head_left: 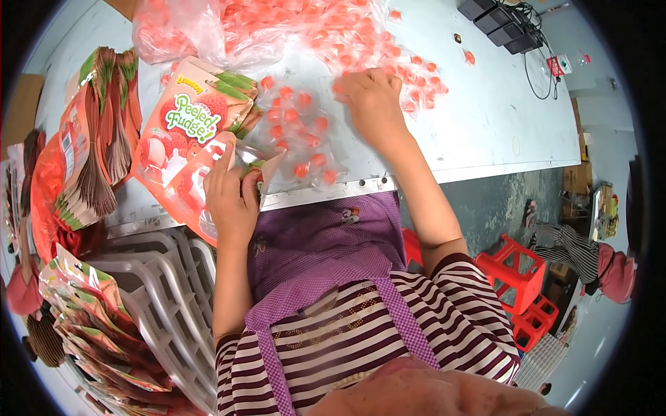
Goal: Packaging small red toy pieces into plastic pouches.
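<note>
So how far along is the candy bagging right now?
Done: nothing visibly filled. In hand: the left hand holds an open pouch at the table edge, the right hand gathers wrapped candies. Left: a big candy heap and stacked empty pouches.

Bare tabletop (485,118) is lying open at three o'clock; candies (298,118) are crowding twelve, pouches (97,139) are blocking nine o'clock.
</note>
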Tool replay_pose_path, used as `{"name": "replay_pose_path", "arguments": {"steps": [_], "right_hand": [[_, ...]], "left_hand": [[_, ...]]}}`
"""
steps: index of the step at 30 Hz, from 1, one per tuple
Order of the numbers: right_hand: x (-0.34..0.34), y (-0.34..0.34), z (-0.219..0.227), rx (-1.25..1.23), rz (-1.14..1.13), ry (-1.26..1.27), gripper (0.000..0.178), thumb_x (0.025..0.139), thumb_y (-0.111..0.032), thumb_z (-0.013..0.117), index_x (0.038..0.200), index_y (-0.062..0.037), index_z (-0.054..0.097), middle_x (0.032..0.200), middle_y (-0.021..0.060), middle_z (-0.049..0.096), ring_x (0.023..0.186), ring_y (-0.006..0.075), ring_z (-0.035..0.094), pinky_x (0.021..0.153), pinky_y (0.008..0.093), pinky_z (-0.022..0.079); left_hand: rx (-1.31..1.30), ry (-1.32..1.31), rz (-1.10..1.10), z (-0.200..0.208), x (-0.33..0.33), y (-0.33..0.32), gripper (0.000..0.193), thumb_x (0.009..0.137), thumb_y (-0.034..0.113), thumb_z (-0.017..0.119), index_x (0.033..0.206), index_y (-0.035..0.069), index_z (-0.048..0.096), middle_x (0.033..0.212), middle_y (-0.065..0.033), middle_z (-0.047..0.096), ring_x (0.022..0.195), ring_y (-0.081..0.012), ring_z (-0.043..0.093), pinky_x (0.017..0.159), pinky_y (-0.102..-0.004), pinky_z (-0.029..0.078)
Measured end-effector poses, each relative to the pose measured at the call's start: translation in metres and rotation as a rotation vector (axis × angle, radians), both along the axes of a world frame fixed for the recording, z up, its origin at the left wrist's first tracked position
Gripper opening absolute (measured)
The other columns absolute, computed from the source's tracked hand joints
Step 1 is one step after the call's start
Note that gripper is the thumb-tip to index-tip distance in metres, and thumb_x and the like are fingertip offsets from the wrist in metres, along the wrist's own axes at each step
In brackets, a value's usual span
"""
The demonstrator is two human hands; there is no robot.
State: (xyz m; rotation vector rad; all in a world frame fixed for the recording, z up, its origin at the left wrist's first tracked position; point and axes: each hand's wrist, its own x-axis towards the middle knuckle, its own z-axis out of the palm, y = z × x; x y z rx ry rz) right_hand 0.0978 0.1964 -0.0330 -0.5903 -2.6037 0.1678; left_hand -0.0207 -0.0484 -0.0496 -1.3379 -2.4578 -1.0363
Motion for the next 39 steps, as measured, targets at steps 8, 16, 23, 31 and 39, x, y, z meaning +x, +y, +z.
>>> {"name": "replay_pose_path", "arguments": {"steps": [8, 16, 23, 31, 39], "right_hand": [[0.021, 0.003, 0.013, -0.208, -0.094, 0.159, 0.022, 0.078, -0.01, 0.064, 0.099, -0.0115, 0.067, 0.096, 0.0027, 0.065, 0.096, 0.0234, 0.05, 0.086, 0.0388, 0.032], [0.019, 0.018, 0.009, 0.042, -0.228, -0.053, 0.025, 0.08, -0.018, 0.064, 0.105, -0.0129, 0.065, 0.108, 0.0024, 0.062, 0.102, 0.0238, 0.048, 0.088, 0.0392, 0.031], [0.01, 0.025, 0.003, 0.019, -0.111, 0.016, 0.028, 0.08, -0.022, 0.065, 0.105, -0.0125, 0.064, 0.103, 0.003, 0.062, 0.1, 0.0218, 0.048, 0.09, 0.0392, 0.027], [0.006, 0.037, 0.011, 0.05, -0.064, -0.048, 0.021, 0.081, -0.018, 0.063, 0.101, -0.0104, 0.064, 0.092, 0.0027, 0.063, 0.09, 0.0177, 0.052, 0.089, 0.0381, 0.028], [0.006, 0.047, 0.01, -0.257, -0.008, 0.164, 0.017, 0.078, -0.012, 0.067, 0.093, -0.006, 0.061, 0.08, 0.0021, 0.061, 0.074, 0.0121, 0.056, 0.078, 0.0316, 0.042]], "left_hand": [[0.015, 0.006, 0.004, 0.002, 0.002, 0.0, 0.014, 0.077, 0.011, 0.065, 0.081, 0.002, 0.055, 0.123, -0.0172, 0.055, 0.1, -0.0336, 0.056, 0.084, -0.0418, 0.04], [0.018, 0.029, -0.023, 0.0, -0.001, -0.001, 0.013, 0.08, 0.01, 0.062, 0.084, -0.001, 0.056, 0.112, -0.0222, 0.058, 0.091, -0.0379, 0.054, 0.079, -0.042, 0.042], [-0.008, 0.024, -0.019, 0.002, 0.0, 0.0, 0.013, 0.079, 0.011, 0.063, 0.082, 0.0, 0.056, 0.12, -0.0209, 0.055, 0.097, -0.0358, 0.054, 0.083, -0.0418, 0.041], [0.011, 0.005, 0.013, 0.0, 0.001, 0.0, 0.015, 0.078, 0.012, 0.065, 0.081, 0.002, 0.056, 0.122, -0.0189, 0.055, 0.101, -0.0344, 0.055, 0.085, -0.0426, 0.04], [0.007, 0.011, -0.012, -0.002, -0.001, -0.001, 0.017, 0.078, 0.013, 0.066, 0.08, 0.002, 0.054, 0.12, -0.0197, 0.056, 0.099, -0.0352, 0.056, 0.084, -0.0425, 0.041]]}}
